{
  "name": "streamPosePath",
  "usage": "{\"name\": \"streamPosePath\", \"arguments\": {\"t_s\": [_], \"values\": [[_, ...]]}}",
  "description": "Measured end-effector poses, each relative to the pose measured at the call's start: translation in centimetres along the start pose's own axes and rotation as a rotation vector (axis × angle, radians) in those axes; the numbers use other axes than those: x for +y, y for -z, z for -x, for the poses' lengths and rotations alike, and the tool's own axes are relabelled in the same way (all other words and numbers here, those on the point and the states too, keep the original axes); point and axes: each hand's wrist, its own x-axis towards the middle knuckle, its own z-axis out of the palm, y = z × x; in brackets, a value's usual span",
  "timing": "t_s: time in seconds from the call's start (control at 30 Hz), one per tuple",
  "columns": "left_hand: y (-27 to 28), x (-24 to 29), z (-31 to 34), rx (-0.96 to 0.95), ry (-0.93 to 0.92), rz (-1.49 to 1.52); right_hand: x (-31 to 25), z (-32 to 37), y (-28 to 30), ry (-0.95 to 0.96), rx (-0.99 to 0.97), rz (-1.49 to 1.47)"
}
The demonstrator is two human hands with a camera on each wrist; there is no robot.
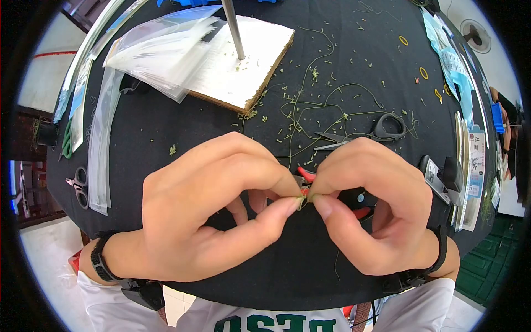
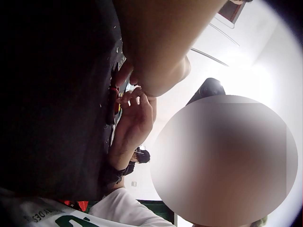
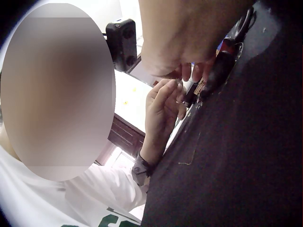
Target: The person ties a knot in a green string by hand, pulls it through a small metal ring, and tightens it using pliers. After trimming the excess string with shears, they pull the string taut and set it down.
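In the head view both hands meet low over the black cloth, fingertips almost touching. My left hand (image 1: 215, 207) pinches a thin green thread (image 1: 302, 203) between thumb and forefinger. Thumb and forefinger of my right hand (image 1: 370, 205) pinch the same thread just beside it. Only a tiny bit of the thread shows; the fingertips hide the rest. Behind the hands lie red-handled pliers (image 1: 307, 175), partly covered by the fingers. Both wrist views show the two hands together, close to the cloth.
Beyond the hands lie black-handled scissors (image 1: 389, 126), loose green cord (image 1: 326, 105) and scattered clippings. A white board (image 1: 265, 41) with a metal rod (image 1: 233, 30) stands at the back, beside clear plastic sleeves (image 1: 160, 52). A stapler (image 1: 435, 178) is at right, small scissors (image 1: 81, 187) at left.
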Motion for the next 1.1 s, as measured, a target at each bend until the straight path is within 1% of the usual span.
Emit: {"name": "streamPosePath", "arguments": {"t_s": [0.03, 0.13, 0.2, 0.4, 0.53, 0.9, 1.1], "values": [[-0.02, -0.07, 0.0, -0.001, -0.005, 0.005, 0.01, 0.01, 0.01, -0.006, 0.001, -0.005], [-0.21, -0.04, 0.08, 0.007, 0.142, 0.188, -0.41, -0.04, -0.21, -0.077, 0.028, -0.048], [-0.24, -0.21, 0.05, -0.004, 0.17, 0.257, -0.49, -0.03, -0.29, -0.092, 0.036, -0.06], [-0.48, 0.18, 0.0, 0.011, 0.335, 0.45, 0.15, 0.01, -0.29, -0.001, 0.007, -0.033], [-0.41, 0.41, -0.13, 0.014, 0.418, 0.529, -0.19, -0.03, -0.21, -0.033, 0.003, -0.031], [-0.43, 0.53, -0.24, 0.016, 0.456, 0.538, 0.14, -0.08, -0.14, 0.025, 0.006, -0.008], [-0.37, 0.62, -0.29, 0.02, 0.479, 0.549, 0.21, 0.01, 0.07, 0.016, 0.012, -0.011]]}}
